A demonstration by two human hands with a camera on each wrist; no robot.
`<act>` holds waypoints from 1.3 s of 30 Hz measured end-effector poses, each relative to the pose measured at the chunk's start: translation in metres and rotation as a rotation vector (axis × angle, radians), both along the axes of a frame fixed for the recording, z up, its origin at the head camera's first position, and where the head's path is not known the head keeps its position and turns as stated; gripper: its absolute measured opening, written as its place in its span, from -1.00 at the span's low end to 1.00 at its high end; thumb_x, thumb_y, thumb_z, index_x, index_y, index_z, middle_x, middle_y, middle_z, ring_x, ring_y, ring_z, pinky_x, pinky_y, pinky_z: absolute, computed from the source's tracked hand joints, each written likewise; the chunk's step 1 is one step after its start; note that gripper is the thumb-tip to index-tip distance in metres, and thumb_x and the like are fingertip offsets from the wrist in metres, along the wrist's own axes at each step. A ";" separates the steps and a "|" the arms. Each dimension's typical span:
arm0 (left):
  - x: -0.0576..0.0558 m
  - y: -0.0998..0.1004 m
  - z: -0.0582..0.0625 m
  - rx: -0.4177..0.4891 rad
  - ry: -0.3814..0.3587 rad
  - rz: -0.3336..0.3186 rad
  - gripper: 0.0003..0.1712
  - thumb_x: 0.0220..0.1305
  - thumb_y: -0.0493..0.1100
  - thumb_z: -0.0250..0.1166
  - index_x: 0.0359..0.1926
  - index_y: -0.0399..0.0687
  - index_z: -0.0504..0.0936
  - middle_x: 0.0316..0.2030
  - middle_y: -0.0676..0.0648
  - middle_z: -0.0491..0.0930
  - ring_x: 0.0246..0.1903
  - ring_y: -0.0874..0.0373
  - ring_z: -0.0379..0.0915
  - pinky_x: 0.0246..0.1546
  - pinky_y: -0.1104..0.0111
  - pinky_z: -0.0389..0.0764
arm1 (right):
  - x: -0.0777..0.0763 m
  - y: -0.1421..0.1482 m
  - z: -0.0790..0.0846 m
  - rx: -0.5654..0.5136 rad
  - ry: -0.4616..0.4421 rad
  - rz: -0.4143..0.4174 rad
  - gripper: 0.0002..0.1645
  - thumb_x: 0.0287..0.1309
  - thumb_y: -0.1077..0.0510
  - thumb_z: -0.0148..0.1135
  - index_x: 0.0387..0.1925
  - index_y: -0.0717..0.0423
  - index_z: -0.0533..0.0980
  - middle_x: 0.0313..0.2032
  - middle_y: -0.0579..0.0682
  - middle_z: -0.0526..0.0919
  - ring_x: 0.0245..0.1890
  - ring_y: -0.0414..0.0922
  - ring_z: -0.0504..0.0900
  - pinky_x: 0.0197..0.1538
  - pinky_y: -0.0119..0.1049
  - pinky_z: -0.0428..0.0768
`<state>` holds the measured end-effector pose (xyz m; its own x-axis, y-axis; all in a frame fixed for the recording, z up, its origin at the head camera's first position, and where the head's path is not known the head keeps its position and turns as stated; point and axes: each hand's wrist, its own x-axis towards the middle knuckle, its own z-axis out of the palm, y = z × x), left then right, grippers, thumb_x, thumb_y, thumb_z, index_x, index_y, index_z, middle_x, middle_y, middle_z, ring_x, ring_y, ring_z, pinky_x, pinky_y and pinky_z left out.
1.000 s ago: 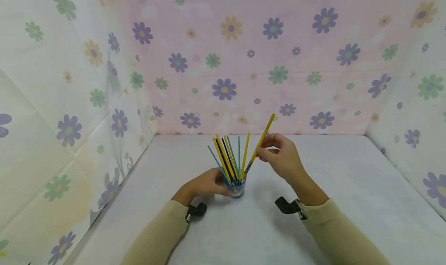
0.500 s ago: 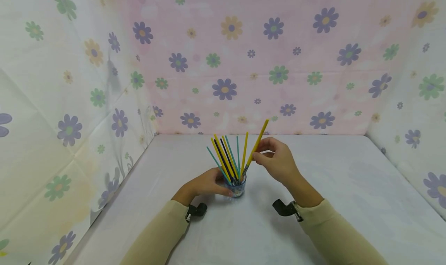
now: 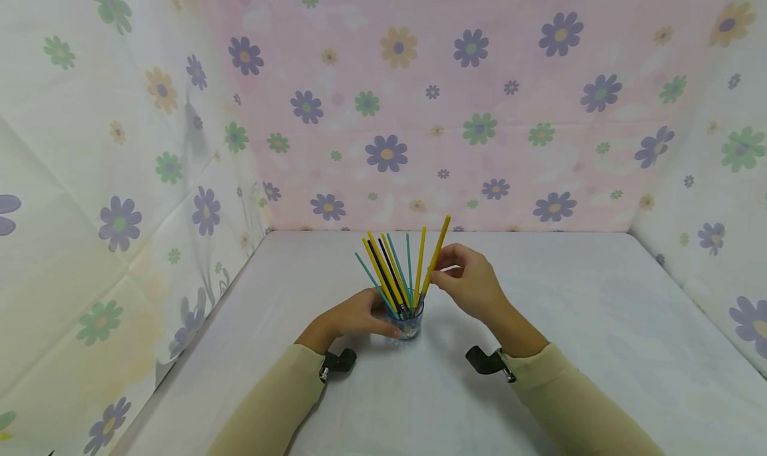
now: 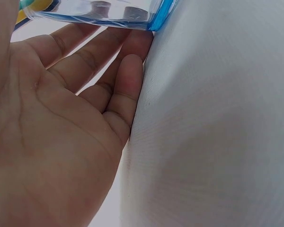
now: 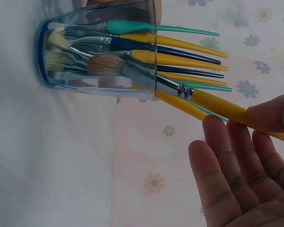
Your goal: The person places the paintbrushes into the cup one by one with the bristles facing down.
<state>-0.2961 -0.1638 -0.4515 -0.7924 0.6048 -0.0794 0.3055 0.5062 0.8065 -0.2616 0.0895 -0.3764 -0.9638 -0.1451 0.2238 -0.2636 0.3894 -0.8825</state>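
A clear bluish cup (image 3: 411, 329) stands on the table with several paintbrushes (image 5: 180, 53) in it, bristles down, their handles yellow, dark blue and turquoise. My left hand (image 3: 353, 315) holds the cup from its left side, thumb at the front and fingers behind. In the left wrist view only the cup's base shows above the fingers. My right hand (image 3: 475, 287) pinches a thick yellow paintbrush (image 3: 438, 250) by its handle between thumb and fingers. That brush leans to the right, and its brown bristles (image 5: 104, 65) are down inside the cup, as the right wrist view shows.
A white-covered table (image 3: 575, 309) spreads out around the cup. Flowered cloth (image 3: 431, 110) hangs behind it and along both sides. A black wrist mount (image 3: 487, 361) sticks out from each sleeve near the tabletop.
My right hand has moved left and down, lowering the yellow paintbrush deeper into the cup and bringing it more upright. The left hand and the cup have hardly moved.
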 end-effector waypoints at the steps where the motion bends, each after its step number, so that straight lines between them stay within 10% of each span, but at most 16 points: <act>1: 0.000 0.000 0.000 0.001 0.000 -0.003 -0.23 -0.16 0.21 0.52 0.14 0.29 0.45 0.01 0.24 0.57 0.05 0.29 0.46 0.23 0.13 0.33 | 0.000 0.000 -0.001 0.006 -0.001 0.001 -0.68 0.11 0.06 0.33 -0.10 -0.06 0.49 -0.20 -0.12 0.60 -0.22 -0.14 0.66 -0.18 -0.24 0.64; 39: -0.002 -0.001 0.000 -0.007 0.000 -0.004 -0.18 -0.16 0.22 0.52 0.17 0.23 0.43 0.04 0.21 0.55 0.08 0.27 0.44 0.25 0.11 0.31 | -0.014 -0.003 -0.026 0.055 -0.213 0.051 -0.75 0.14 0.09 0.26 -0.16 0.09 0.53 -0.28 -0.01 0.63 -0.30 -0.08 0.67 -0.26 -0.24 0.63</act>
<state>-0.2977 -0.1646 -0.4519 -0.7901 0.6073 -0.0835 0.3074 0.5103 0.8032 -0.2753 0.0866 -0.4023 -0.9795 -0.2015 0.0063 -0.0942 0.4297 -0.8980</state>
